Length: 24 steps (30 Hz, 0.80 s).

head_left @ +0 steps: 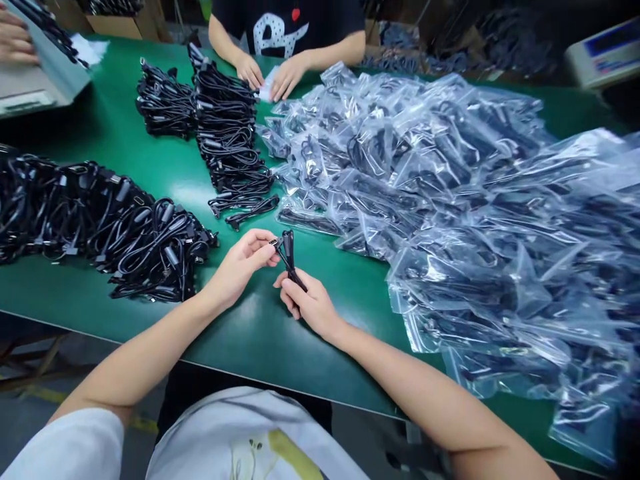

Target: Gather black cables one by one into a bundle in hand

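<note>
A short black cable (289, 257), folded into a bundle, stands upright between my hands over the green table (260, 327). My right hand (307, 303) is closed round its lower part. My left hand (240, 263) pinches one of its connector ends at the top with thumb and fingertips. Both hands hover near the table's front edge, in the gap between the loose cables and the bagged ones.
Loose black cables (125, 227) lie heaped at the left, with coiled ones in rows (225, 133) at the back. A large heap of clear bags with cables (475, 220) covers the right. A person opposite rests both hands (270, 73) on the table. Another hand (15, 40) shows far left.
</note>
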Available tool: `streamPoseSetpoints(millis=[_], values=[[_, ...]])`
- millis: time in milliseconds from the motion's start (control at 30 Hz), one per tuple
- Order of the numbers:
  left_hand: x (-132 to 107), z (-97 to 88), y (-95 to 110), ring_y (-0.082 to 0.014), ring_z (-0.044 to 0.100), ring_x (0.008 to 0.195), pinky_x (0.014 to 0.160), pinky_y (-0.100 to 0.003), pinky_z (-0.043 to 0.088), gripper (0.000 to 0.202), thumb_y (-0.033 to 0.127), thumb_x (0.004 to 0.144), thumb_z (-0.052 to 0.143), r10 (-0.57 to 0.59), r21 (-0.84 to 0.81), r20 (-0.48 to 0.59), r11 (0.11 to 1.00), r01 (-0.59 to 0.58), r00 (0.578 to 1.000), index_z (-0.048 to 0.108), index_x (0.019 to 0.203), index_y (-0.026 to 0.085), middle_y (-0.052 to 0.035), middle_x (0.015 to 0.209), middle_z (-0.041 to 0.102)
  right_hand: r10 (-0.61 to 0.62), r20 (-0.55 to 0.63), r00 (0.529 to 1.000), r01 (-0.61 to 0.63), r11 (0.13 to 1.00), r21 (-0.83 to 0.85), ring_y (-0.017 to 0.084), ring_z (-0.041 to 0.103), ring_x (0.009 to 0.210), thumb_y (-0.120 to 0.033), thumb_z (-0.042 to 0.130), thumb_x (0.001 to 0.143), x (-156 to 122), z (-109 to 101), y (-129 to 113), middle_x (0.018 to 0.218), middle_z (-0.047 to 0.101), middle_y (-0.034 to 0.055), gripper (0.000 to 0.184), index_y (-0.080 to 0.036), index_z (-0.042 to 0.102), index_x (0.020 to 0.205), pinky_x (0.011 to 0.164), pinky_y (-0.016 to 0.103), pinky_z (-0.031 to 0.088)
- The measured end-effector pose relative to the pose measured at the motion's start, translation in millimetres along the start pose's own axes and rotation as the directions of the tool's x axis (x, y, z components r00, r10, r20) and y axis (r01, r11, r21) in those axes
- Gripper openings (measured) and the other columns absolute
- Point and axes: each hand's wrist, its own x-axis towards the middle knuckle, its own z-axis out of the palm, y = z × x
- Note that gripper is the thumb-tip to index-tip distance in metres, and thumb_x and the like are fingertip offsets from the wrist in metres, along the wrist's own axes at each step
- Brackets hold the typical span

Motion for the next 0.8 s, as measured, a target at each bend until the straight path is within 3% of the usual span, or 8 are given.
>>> streamPoseSetpoints(millis=[300,467,567,700,800], values=[[0.1,-1.2,2.3,-0.0116,0.064,0.076,0.077,-0.027,0.053,0.035,0.036,0.075,0.083,-0.054,-0.059,-0.024,0.997,0.053,0.998,0.066,0.098,0.017,-0.0001,0.085,0.067,0.101,0.119,0.988,-0.129,0.956,0.262,0.006,0.041,0.037,-0.050,0.059,0.092,2.7,-2.1,-3.2,0.053,0.052,-0.0077,0.033,-0.017,0.058,0.089,0.042,0.021,0.030],[0.9,-3.4,-1.2,-0.0109,0.065,0.074,0.075,-0.026,0.054,0.034,0.036,0.076,0.084,-0.070,-0.065,-0.016,0.996,0.069,0.997,0.067,0.097,0.016,-0.0006,0.083,0.070,0.136,0.263,0.955,-0.247,0.856,0.454,0.006,0.038,0.034,-0.049,0.059,0.093,-0.9,-0.7,-6.1,0.049,0.054,-0.0076,0.032,-0.018,0.057,0.090,0.039,0.020,0.028],[1.1,-3.9,-2.3,-0.0097,0.064,0.073,0.074,-0.023,0.053,0.033,0.036,0.076,0.084,-0.045,-0.061,-0.015,0.997,0.044,0.999,0.067,0.097,0.017,0.0006,0.083,0.069,0.113,0.318,0.941,-0.272,0.814,0.513,0.007,0.042,0.036,-0.050,0.060,0.093,-1.8,-0.3,-8.6,0.052,0.055,-0.0071,0.033,-0.018,0.057,0.090,0.042,0.020,0.031],[1.0,-3.7,-3.3,-0.0095,0.064,0.074,0.074,-0.023,0.054,0.035,0.040,0.078,0.082,-0.029,-0.030,-0.033,0.999,0.028,0.999,0.065,0.099,0.018,0.0009,0.085,0.067,0.077,0.344,0.936,-0.259,0.813,0.522,0.010,0.053,0.047,-0.065,0.053,0.093,-1.0,0.5,-6.7,0.062,0.059,-0.0042,0.047,-0.018,0.059,0.096,0.050,0.023,0.040],[0.9,-2.7,-3.5,-0.0107,0.064,0.076,0.077,-0.026,0.054,0.038,0.044,0.079,0.079,-0.025,0.004,-0.018,1.000,0.025,1.000,0.063,0.103,0.019,-0.0004,0.089,0.067,0.074,0.332,0.940,-0.249,0.815,0.523,0.012,0.060,0.057,-0.066,0.048,0.094,1.9,-0.9,-5.4,0.068,0.062,-0.0015,0.049,-0.018,0.060,0.095,0.060,0.026,0.048]])
